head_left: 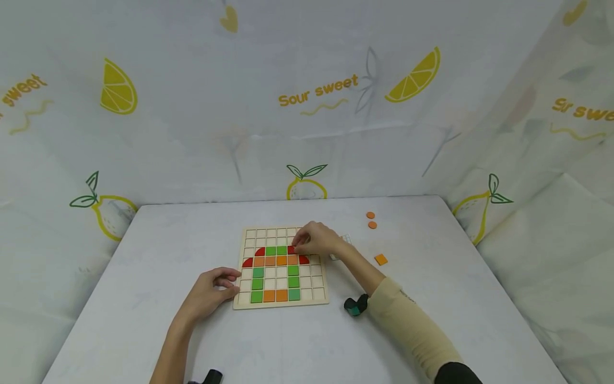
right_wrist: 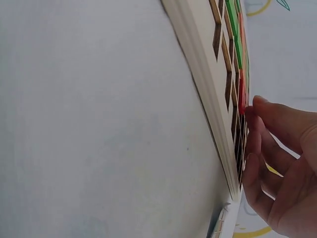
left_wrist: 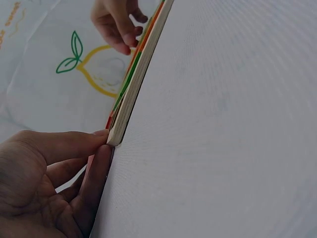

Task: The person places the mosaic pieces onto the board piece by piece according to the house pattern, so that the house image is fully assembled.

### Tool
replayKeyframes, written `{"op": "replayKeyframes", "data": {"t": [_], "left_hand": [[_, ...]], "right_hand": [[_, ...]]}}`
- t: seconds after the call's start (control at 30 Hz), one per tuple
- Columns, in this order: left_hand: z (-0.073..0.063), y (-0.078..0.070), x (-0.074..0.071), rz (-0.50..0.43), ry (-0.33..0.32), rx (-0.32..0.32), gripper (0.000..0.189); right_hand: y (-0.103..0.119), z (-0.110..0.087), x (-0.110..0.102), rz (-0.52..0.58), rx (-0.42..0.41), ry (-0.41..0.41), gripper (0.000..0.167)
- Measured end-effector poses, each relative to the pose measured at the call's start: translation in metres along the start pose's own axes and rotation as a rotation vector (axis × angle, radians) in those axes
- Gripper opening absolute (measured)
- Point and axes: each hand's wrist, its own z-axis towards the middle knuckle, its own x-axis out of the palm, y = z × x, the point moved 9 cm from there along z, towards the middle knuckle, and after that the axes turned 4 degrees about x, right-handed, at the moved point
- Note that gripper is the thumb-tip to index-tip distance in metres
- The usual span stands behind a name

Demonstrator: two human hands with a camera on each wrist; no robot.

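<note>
A wooden grid board [head_left: 280, 306] lies on the table with green, orange and red tiles set in it. The left hand [head_left: 208, 293] is at its left edge, thumb and fingertips against the side; in the left wrist view, the left thumb [left_wrist: 74, 145] meets the board's corner. The right hand [head_left: 316, 238] reaches over the board's upper right, thumb and fingertips brought together on a red tile [head_left: 290, 249] they partly cover. Just below that hand, a red quarter-round tile [head_left: 304, 260] sits in the grid. In the right wrist view, the right hand's fingertips [right_wrist: 251, 110] are close over the squares.
Two orange discs [head_left: 371, 220] lie at the table's back right, and an orange square tile [head_left: 381, 260] is nearer. A card with a grid [head_left: 346, 239] is partly hidden behind the right forearm. A black-and-green object [head_left: 355, 306] is beside the right sleeve.
</note>
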Motion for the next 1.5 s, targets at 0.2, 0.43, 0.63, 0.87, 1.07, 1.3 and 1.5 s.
{"op": "replayKeyframes", "data": {"t": [0.2, 0.43, 0.63, 0.87, 1.07, 1.3, 1.5], "left_hand": [[0.000, 0.000, 0.000, 0.007, 0.002, 0.004, 0.036], [0.001, 0.001, 0.000, 0.007, -0.001, 0.005, 0.035], [0.001, 0.000, 0.000, 0.014, 0.003, 0.011, 0.035], [0.001, 0.000, 0.001, 0.021, 0.001, 0.009, 0.035], [0.000, 0.000, 0.000, 0.019, 0.002, 0.006, 0.035], [0.000, 0.000, 0.000, 0.015, 0.000, 0.006, 0.036], [0.001, -0.001, 0.000, 0.010, -0.001, 0.010, 0.035]], "right_hand": [[-0.006, -0.009, -0.013, 0.030, 0.017, -0.021, 0.010], [-0.014, -0.026, -0.028, 0.059, 0.036, -0.034, 0.016], [-0.029, -0.043, -0.046, 0.087, 0.024, -0.054, 0.027], [-0.056, -0.071, -0.070, 0.119, 0.065, -0.089, 0.028], [-0.083, -0.098, -0.085, 0.106, 0.092, -0.071, 0.026], [-0.114, -0.127, -0.093, 0.108, 0.147, -0.041, 0.029], [-0.135, -0.148, -0.095, 0.118, 0.175, -0.032, 0.026]]}}
